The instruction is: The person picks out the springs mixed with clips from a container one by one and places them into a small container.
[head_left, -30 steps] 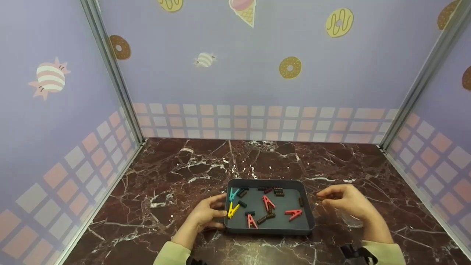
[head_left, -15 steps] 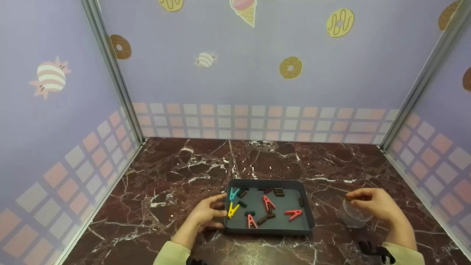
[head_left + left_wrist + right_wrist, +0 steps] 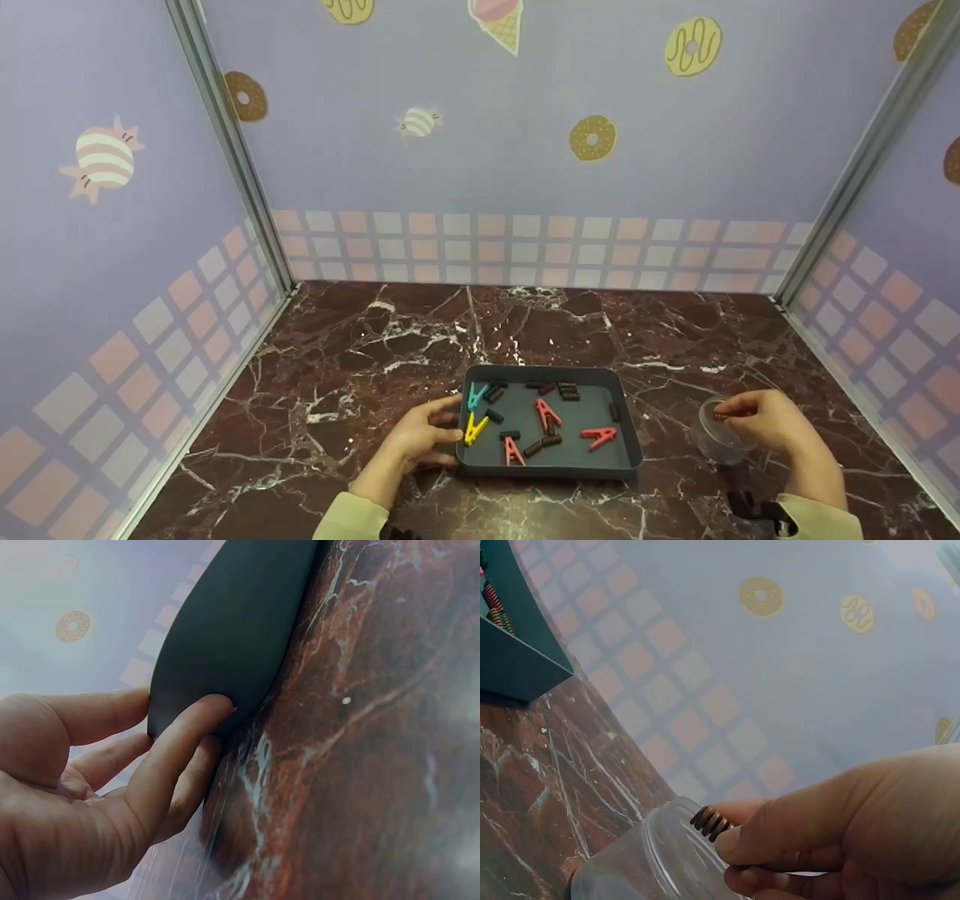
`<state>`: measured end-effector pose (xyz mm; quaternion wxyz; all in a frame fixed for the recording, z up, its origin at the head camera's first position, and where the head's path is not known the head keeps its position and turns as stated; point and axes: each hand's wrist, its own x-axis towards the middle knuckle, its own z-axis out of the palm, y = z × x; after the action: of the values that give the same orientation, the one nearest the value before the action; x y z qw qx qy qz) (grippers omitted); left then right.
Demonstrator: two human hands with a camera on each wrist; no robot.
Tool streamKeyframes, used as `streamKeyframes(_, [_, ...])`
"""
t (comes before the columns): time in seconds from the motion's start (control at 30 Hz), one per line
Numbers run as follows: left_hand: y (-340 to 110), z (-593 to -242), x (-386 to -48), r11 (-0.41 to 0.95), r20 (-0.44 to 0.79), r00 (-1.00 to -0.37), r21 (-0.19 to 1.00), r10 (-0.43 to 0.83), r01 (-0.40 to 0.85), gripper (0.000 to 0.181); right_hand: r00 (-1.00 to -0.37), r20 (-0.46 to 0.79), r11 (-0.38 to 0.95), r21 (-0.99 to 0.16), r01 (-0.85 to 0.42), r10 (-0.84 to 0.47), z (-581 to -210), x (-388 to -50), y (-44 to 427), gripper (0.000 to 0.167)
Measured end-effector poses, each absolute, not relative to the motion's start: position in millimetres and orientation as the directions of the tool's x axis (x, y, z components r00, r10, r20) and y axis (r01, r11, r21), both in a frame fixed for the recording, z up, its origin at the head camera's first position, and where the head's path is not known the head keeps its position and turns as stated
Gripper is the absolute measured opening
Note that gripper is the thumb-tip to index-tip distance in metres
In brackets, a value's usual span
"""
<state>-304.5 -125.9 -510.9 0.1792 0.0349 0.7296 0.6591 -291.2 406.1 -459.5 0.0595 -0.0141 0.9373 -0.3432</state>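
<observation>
Jutting from right fingers [image 3: 739,810]: brown spring [image 3: 709,823]

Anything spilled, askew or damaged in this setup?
Nothing stands out. Loose clips and springs lie inside the gray tray; the clear jar looks upright, the right hand pinching a brown spring at its mouth. Pale tabletop specks could be marble pattern; can't tell.

Dk-grey rect. tray [image 3: 589,409] on dk-red veined counter [image 3: 360,360]; in it, red V-shaped clips [image 3: 602,433] + dk ridged coils [image 3: 571,396]. R of it, clear round plastic jar [image 3: 718,444].
</observation>
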Motion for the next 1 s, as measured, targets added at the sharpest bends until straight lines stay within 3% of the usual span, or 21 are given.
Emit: streamKeyframes(1.0, [-125.7, -511.3, -303.7, 0.12, -0.213, -0.933, 0.975, 0.291, -0.186, 0.069, -0.989, -0.132, 0.805, -0.593, 0.023, -0.069, -461.7, -297.9, 402.6, 0.021])
